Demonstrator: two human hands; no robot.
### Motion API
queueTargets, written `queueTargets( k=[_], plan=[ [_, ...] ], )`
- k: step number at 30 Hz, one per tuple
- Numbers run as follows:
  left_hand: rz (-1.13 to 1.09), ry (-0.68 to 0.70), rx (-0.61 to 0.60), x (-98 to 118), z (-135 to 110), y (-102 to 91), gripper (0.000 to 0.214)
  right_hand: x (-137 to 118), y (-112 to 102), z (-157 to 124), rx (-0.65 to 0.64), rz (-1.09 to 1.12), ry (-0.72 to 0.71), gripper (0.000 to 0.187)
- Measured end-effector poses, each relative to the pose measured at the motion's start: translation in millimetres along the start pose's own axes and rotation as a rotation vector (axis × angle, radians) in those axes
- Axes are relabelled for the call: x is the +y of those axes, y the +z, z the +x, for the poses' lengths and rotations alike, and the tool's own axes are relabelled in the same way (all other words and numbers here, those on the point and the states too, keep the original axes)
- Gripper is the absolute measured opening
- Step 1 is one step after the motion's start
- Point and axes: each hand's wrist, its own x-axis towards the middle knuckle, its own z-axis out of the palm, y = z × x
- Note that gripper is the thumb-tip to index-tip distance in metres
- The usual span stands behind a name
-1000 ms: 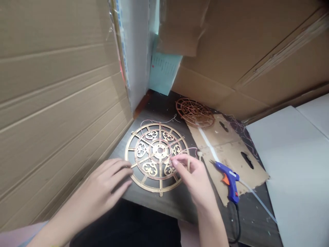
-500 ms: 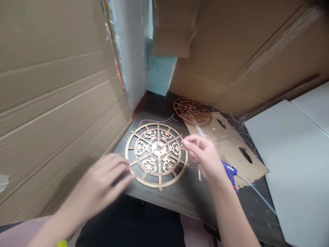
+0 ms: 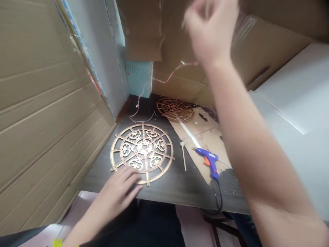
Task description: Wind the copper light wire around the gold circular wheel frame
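– Right hand shot up to the frame's top, pink wire now arcing toward it. Too blurry to tell its grip.
– Left hand?
– Fingers loosely curled over the gold fretwork disc, just lower left of center. Turquoise card has print, unreadable tbh.

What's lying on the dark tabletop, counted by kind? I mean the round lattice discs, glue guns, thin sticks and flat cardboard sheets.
Round lattice discs: 2 (one pale gold disc, one reddish-brown disc)
Blue glue gun with orange trigger: 1
Thin pale stick with blobbed tip: 1
Flat brown cardboard sheet: 1
Total: 5
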Motion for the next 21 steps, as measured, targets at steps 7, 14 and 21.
queueTargets(
  k=[7, 14, 21],
  plan=[
    [0.0, 0.025, 0.01, -3, 0, 1.3, 0.014, 50, 54, -216, -0.521, 0.049, 0.364, 0.017],
    [-0.036, 0.013, 0.033, -6, 16, 3.9, 0.014, 49, 49, -295, -0.417, 0.021, 0.498, 0.013],
    [0.049, -0.05, 0.037, -16, 20, 5.1, 0.015, 45, 48, -302, -0.345, 0.079, 0.508, 0.012]
  ],
)
